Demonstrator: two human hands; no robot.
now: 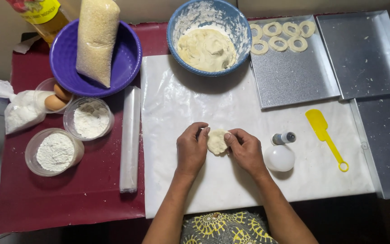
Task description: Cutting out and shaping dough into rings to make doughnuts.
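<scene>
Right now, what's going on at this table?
A person is pressing a small lump of pale dough between both hands, left hand and right hand, over a white sheet. A blue bowl of dough sits above them, and six dough rings lie on a metal tray. A yellow spatula and a small white bottle lie to the right; tubs of flour and eggs stand to the left.

Bare sheet (231,108) ahead; bottle (280,153) beside right hand (247,151)
</scene>
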